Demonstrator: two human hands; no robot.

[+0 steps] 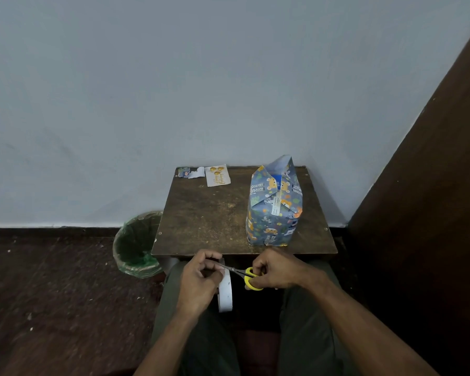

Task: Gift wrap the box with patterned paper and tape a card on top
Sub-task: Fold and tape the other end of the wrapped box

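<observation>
Left hand: I see my left hand (200,278) just in front of the small dark wooden table's (215,221) near edge, fingers curled, pinching a clear strip of tape (222,263) pulled up from the white roll of tape (225,293) that hangs below it.
Right hand: my right hand (276,268) grips the yellow-handled scissors (246,275), fingers through the loops, blades pointing at the strip; I cannot tell whether they have closed on it.
Box: the box in blue animal-patterned paper (276,207) stands upright on the table's right side, its top flaps unsealed and peaked.
Card: the white greeting card with gold balloons (217,175) lies flat at the table's far left.
Scraps: torn paper scraps (192,172) lie just left of the card.
Bin: a green-lined wastebasket (137,244) sits on the floor, left of the table.
</observation>
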